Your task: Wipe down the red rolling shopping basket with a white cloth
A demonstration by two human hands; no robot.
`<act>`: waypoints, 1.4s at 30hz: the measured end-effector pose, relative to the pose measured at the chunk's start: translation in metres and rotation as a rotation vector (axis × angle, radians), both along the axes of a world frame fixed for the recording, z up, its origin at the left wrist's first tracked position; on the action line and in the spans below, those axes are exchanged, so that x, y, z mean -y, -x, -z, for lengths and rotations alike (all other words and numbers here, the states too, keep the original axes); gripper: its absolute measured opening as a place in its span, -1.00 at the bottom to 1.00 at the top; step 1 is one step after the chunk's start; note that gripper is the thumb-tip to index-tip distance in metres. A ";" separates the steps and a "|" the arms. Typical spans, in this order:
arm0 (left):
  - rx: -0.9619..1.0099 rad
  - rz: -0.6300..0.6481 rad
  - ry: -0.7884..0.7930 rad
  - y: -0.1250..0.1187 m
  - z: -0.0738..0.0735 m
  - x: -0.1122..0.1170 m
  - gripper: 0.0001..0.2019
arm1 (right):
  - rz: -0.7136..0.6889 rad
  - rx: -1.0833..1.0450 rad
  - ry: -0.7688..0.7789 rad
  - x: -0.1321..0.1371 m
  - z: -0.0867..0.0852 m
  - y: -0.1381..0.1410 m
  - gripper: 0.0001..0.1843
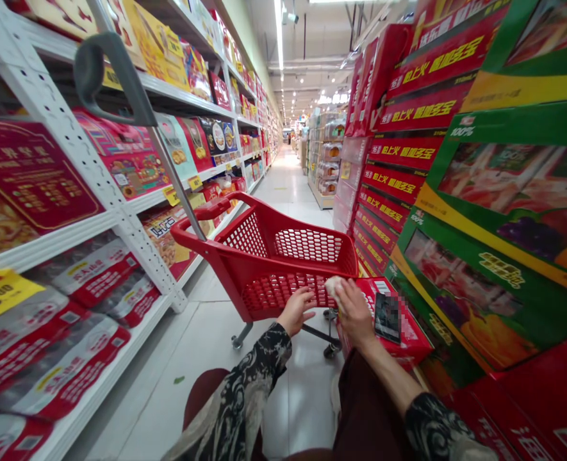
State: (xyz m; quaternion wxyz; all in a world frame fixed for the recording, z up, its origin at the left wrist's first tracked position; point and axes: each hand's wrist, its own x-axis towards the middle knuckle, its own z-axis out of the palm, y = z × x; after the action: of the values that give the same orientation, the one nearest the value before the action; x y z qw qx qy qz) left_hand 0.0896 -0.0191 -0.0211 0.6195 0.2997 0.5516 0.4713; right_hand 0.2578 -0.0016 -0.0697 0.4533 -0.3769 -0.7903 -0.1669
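The left hand point(296, 310) rests with its fingers loosely spread on the near rim of a red plastic shopping cart point(283, 291), holding nothing that shows. Just to its right, the right hand point(353, 312) curves over a pale wad point(332, 286), perhaps tissue or a soft wrapped item, though it is too small to tell. Its fingertips are against the wad, but whether they pinch it or only touch it cannot be told. Immediately right of that hand lies a red carton point(410, 342), with a smartphone point(387, 318) flat on its top, close enough for the right wrist to brush it. The main risk sits there: a careless sideways shift of the right hand could knock the phone over the carton's edge onto the hard tile floor point(153, 358). The pale wad also looks insecure, so a relaxed touch could let it drop through or beside the cart. Farther right of the grip, tall stacked fruit-juice cartons point(504, 250) crowd the cart, and a knock from its side could topple them. Left of the grip, white shelving point(57, 153) runs close by, so the cart's long grey handle point(115, 77) could snag on it if the cart swings that way.
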 end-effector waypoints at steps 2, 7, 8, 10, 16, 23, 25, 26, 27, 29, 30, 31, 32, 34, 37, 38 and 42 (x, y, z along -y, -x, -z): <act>-0.174 -0.048 -0.040 0.003 0.002 -0.004 -0.64 | 0.163 -0.015 -0.006 -0.016 -0.008 -0.010 -0.45; -0.393 -0.070 -0.109 0.007 0.014 -0.003 -0.58 | 0.177 0.177 0.085 -0.031 0.013 0.003 -0.48; -0.424 -0.059 -0.121 0.007 0.016 -0.001 -0.58 | 0.160 0.206 0.114 -0.028 0.023 0.008 -0.48; -0.481 -0.034 -0.142 0.009 0.019 0.004 -0.59 | 0.144 0.234 0.176 -0.021 0.043 0.016 -0.46; -0.733 0.027 -0.238 0.022 0.016 0.010 -0.47 | 0.023 0.184 0.197 -0.007 0.046 0.020 -0.40; -1.253 0.166 -0.393 0.027 0.007 0.014 -0.27 | 0.047 0.102 0.047 -0.030 -0.008 0.049 -0.46; -1.344 0.234 -0.428 0.028 0.006 0.018 -0.23 | 0.025 0.207 0.085 -0.029 0.007 0.057 -0.46; -1.383 0.259 -0.442 0.029 0.006 0.021 -0.22 | 0.012 0.253 0.111 -0.026 0.019 0.060 -0.46; -1.418 0.278 -0.452 0.031 0.006 0.023 -0.21 | -0.001 0.288 0.133 -0.022 0.031 0.061 -0.46; -1.472 0.296 -0.461 0.037 0.008 0.026 -0.22 | -0.030 0.327 0.162 -0.015 0.049 0.060 -0.45; -1.491 0.300 -0.461 0.040 0.008 0.027 -0.22 | -0.045 0.333 0.168 -0.013 0.052 0.059 -0.44; -1.505 0.301 -0.458 0.043 0.009 0.028 -0.22 | -0.058 0.326 0.164 -0.011 0.051 0.058 -0.43; -1.517 0.295 -0.456 0.045 0.010 0.027 -0.23 | -0.064 0.304 0.151 -0.011 0.046 0.057 -0.43; -1.540 0.272 -0.455 0.048 0.010 0.026 -0.23 | -0.057 0.229 0.101 -0.016 0.024 0.059 -0.45; -1.569 0.240 -0.478 0.049 0.008 0.023 -0.26 | -0.024 0.123 0.024 -0.030 -0.010 0.067 -0.48; -1.575 0.235 -0.484 0.049 0.007 0.023 -0.26 | -0.018 0.111 0.014 -0.034 -0.017 0.071 -0.48; -1.591 0.228 -0.497 0.052 0.006 0.026 -0.26 | -0.033 0.191 0.051 -0.038 -0.004 0.085 -0.48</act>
State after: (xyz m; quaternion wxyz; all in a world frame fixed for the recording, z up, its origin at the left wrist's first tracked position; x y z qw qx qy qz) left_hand 0.0377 -0.0446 -0.0274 0.0055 0.7241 0.6704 0.1618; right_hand 0.1726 0.0367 -0.0653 0.3688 -0.3577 -0.8400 -0.1746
